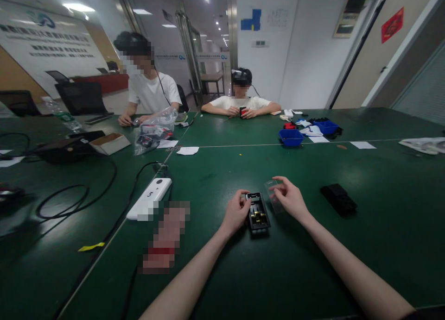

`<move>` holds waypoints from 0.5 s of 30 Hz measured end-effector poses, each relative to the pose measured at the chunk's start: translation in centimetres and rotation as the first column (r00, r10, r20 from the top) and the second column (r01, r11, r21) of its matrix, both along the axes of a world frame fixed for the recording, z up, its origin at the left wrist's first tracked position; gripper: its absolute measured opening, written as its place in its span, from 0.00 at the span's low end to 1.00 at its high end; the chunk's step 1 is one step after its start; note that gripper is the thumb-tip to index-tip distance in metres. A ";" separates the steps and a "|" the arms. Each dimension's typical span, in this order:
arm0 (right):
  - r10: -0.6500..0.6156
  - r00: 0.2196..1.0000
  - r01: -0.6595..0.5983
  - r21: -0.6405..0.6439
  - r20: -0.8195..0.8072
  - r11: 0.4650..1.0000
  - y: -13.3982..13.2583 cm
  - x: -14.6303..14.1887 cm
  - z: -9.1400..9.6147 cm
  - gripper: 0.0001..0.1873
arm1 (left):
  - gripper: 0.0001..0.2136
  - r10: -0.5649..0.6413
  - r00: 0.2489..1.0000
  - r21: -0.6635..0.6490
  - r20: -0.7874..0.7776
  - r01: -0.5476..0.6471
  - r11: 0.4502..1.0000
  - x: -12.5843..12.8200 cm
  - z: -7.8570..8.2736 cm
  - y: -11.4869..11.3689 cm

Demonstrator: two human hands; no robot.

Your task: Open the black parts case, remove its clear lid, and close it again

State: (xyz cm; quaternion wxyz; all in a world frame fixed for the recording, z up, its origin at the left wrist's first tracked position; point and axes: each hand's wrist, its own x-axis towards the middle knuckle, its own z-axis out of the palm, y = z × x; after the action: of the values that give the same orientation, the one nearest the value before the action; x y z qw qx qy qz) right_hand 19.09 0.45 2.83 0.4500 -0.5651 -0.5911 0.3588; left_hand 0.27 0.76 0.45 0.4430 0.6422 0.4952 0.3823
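A small black open case (257, 212) with gold-coloured parts inside lies on the green table (222, 264) right in front of me. My left hand (236, 213) curls round its left edge and steadies it. Just to the right of the case, my right hand (290, 198) pinches a clear plastic cover (273, 195), held slightly above the table.
A black block (338, 198) lies to the right. A white power strip (150, 197) with black cables sits to the left, beside a yellow strip (91, 247). Blue bins (291, 137), paper slips and a plastic bag (155, 131) lie farther back. Two other people sit at the far side.
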 end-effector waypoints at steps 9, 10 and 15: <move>0.080 0.758 -0.224 -0.143 -0.647 0.964 -0.7 -2.6 0.4 0.26 | 0.09 -0.002 1.000 0.004 0.030 0.002 1.000 0.1 0.2 -0.1; 0.106 0.751 -0.249 -0.132 -0.652 0.959 -0.9 -3.0 0.2 0.27 | 0.09 -0.004 0.999 0.006 0.032 0.004 1.000 0.1 0.2 -0.1; 0.174 0.763 -0.311 -0.118 -0.623 0.943 -1.1 -3.8 -0.2 0.26 | 0.09 -0.010 0.999 0.013 0.030 0.010 1.000 0.1 0.2 -0.1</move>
State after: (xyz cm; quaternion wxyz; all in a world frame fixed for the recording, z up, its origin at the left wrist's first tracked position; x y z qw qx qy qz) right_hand 15.29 -0.69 2.61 0.5006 -0.3841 -0.4426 0.6371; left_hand 0.34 0.61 0.65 0.4484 0.6416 0.4827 0.3927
